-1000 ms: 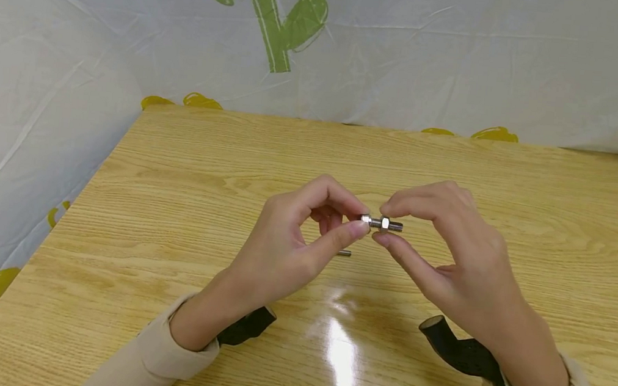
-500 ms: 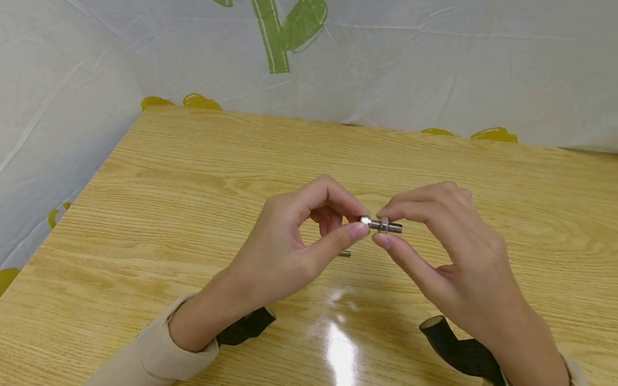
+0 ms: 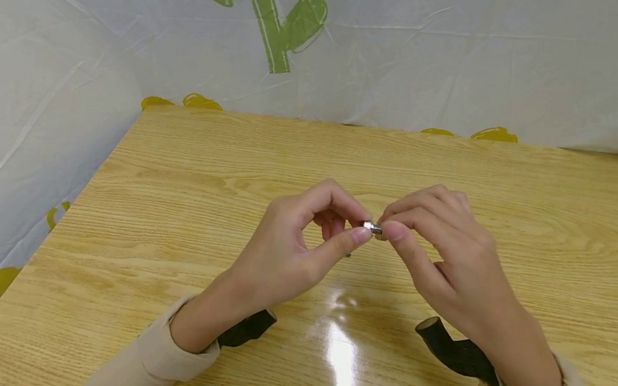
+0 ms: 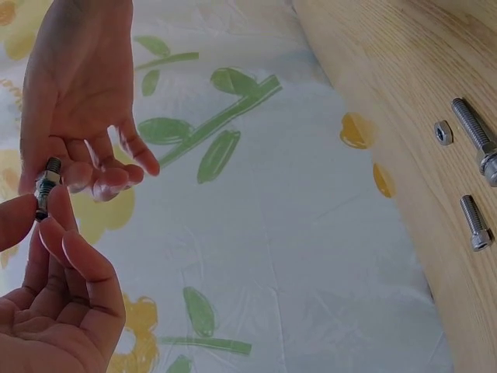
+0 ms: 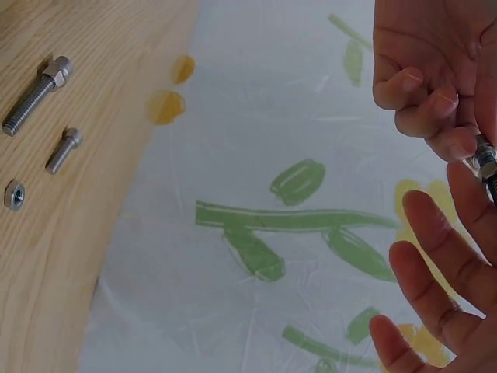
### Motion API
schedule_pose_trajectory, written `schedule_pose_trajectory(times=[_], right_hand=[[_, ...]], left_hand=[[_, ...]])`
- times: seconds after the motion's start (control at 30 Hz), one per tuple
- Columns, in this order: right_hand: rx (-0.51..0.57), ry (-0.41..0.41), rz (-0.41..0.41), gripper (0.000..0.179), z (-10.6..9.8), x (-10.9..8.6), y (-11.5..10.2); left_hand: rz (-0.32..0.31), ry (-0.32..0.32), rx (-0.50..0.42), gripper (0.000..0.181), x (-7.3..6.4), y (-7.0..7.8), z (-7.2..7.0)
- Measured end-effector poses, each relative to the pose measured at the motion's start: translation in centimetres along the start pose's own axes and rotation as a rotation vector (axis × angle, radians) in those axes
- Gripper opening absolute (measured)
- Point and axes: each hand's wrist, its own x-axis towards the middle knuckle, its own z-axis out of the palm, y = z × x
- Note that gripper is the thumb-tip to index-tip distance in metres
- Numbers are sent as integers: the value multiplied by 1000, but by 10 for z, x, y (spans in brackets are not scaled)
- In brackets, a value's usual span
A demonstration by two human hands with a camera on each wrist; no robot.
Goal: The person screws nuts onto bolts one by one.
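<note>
A short silver bolt (image 3: 367, 225) lies level between both hands above the table, its head pinched by my left hand (image 3: 299, 241) between thumb and index finger. On its threads sits a hex nut (image 4: 49, 177), which my right hand (image 3: 447, 254) holds between thumb and fingertips. In the head view the right thumb covers most of the nut and the threaded end. The left wrist view has the bolt's threaded tip poking out past the nut. In the right wrist view the threads show at the right edge, beside the right fingers (image 5: 435, 287).
On the wooden table (image 3: 179, 163) lie a long bolt with a nut on it (image 5: 35, 97), a smaller bolt (image 5: 64, 150) and a loose hex nut (image 5: 14, 194). A white sheet with printed green stems (image 3: 268, 24) hangs behind and to the left. Black wrist mounts (image 3: 455, 350) sit under both wrists.
My right thumb and fingers have closed over the nut and the bolt's threaded end, which showed between them before. The left hand keeps its pinch, shifted slightly right.
</note>
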Motion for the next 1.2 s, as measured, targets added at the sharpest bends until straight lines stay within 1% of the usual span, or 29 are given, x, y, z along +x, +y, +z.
schedule_pose_trajectory(times=[0.1, 0.2, 0.27, 0.33, 0.5, 0.63, 1.2], right_hand=[[0, -21, 10, 12, -1, 0, 0], [8, -38, 13, 29, -4, 2, -3], [14, -28, 1, 38, -5, 6, -8], [25, -8, -21, 42, -5, 9, -10], [69, 45, -90, 37, -2, 8, -8], [86, 64, -114, 34, -2, 5, -3], [62, 68, -101, 31, -2, 5, -4]], left_hand=[[3, 0, -2, 12, 0, 1, -1], [-1, -2, -3, 13, 1, 3, -2], [-2, -1, -3, 14, 1, 5, -3], [-6, 0, 0, 13, 1, 5, -3], [-9, 4, -3, 11, 1, 2, -3], [-5, 4, -9, 11, 0, 1, -3], [5, 9, -7, 11, 0, 0, -3]])
